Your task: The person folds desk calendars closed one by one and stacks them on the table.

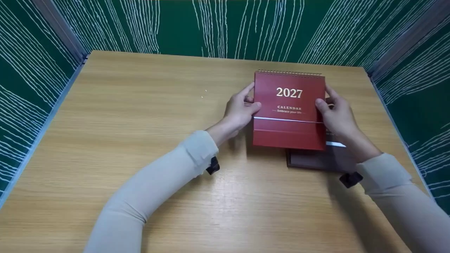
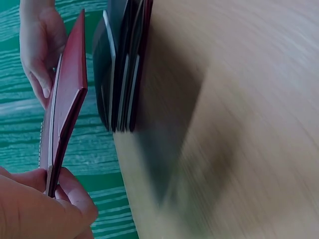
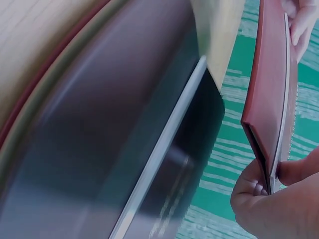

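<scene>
A red spiral-bound desk calendar [image 1: 288,137] with "2027" on its cover is held up by both hands at the table's right side. My left hand [image 1: 239,109] grips its left edge, thumb on the front. On the opposite edge my right hand [image 1: 338,114] pinches it the same way. Below and behind it, partly covered, a stack of dark calendars [image 1: 316,160] lies on the table. The left wrist view shows the red calendar [image 2: 74,69] edge-on, apart from the stack [image 2: 122,64]. Close up in the right wrist view is a dark calendar [image 3: 99,124] of the stack.
The light wooden table [image 1: 140,105] stretches left and front of the hands. Green walls with white streaks [image 1: 179,28] stand along its back and sides. A few tiny white specks lie near the table's middle. Small black devices are on both wrists.
</scene>
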### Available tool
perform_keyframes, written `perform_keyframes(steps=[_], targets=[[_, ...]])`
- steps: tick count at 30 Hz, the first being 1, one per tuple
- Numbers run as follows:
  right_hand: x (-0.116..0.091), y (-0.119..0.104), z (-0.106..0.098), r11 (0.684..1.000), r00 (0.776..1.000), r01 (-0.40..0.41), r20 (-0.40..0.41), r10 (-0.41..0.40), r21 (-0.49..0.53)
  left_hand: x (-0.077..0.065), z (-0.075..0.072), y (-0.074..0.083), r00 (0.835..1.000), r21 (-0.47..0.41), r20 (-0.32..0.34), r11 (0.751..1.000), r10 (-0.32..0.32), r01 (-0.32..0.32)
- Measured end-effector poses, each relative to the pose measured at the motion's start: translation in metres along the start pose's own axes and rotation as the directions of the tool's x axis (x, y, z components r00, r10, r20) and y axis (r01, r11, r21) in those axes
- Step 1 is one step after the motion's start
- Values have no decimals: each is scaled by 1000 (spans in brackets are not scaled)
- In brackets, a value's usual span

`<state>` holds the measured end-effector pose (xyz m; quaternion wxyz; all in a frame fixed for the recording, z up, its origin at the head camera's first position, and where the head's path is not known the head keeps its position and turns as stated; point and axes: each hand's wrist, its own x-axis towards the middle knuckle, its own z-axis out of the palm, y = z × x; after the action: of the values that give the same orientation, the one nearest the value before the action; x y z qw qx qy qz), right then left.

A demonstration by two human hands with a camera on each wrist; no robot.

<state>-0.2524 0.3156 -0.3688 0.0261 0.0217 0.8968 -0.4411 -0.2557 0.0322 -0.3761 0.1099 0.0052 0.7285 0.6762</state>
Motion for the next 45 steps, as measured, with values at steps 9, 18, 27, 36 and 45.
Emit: perform_keyframes(steps=[9, 18, 27, 36, 45], targets=[[-10, 24, -35, 994, 997, -70, 21, 72, -88, 2, 43, -3, 1000, 26, 7, 1000, -6, 5], [-18, 52, -60, 988, 992, -103, 66, 111, -111, -1, 79, -7, 999, -37, 26, 999, -28, 29], [-23, 79, -69, 973, 977, -168, 102, 185, -158, -3, 100, -19, 995, -27, 60, 996, -83, 85], [-18, 89, -64, 961, 976, -182, 80, 202, -206, 5, 110, -30, 998, 53, 11, 997, -55, 55], [-16, 93, -58, 954, 975, -182, 84, 207, -238, 4, 108, -33, 998, 107, 34, 993, -58, 55]])
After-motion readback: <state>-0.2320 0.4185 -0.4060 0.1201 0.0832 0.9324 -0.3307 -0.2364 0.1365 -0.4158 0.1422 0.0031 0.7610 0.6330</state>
